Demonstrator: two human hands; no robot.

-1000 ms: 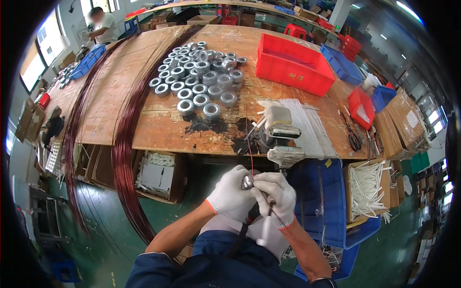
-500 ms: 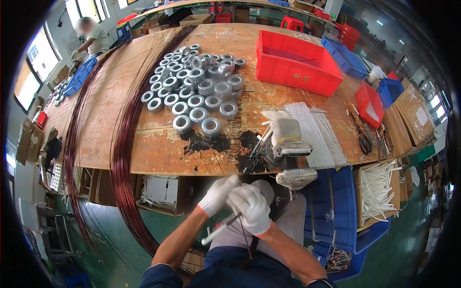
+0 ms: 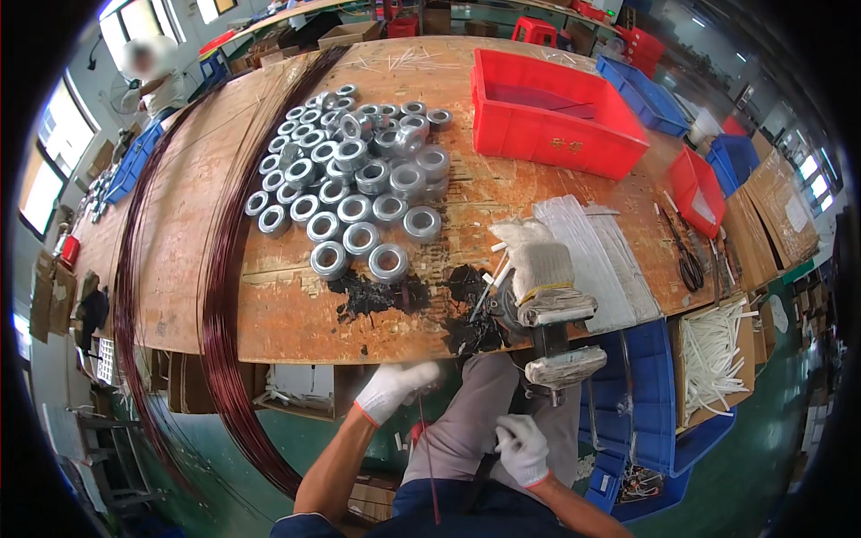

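My left hand point(image 3: 396, 392), in a white knitted glove, is closed just below the front edge of the table. From it a thin reddish-brown wire point(image 3: 428, 457) runs down toward my lap. My right hand point(image 3: 523, 451), gloved alike, is over my right thigh with its fingers curled; whether anything is inside them is hidden. Ahead of it, a vise point(image 3: 549, 336) with cloth-wrapped jaws stands at the table edge. White tubes point(image 3: 491, 285) lean beside the vise. Many silvery ring-shaped cores point(image 3: 360, 238) lie piled on the wooden table point(image 3: 296, 309).
Long bundles of reddish-brown wire point(image 3: 220, 296) drape over the table at left. A red bin point(image 3: 556, 139) stands at the back, scissors point(image 3: 689, 269) lie at right. Below are a blue bin point(image 3: 646, 394) and a box of white tubes point(image 3: 715, 359). Another person point(image 3: 161, 81) is far left.
My hands have come apart: the right has moved right and down to my thigh, the left slightly down. The rod with a white tube beneath them no longer shows there. The view has shifted.
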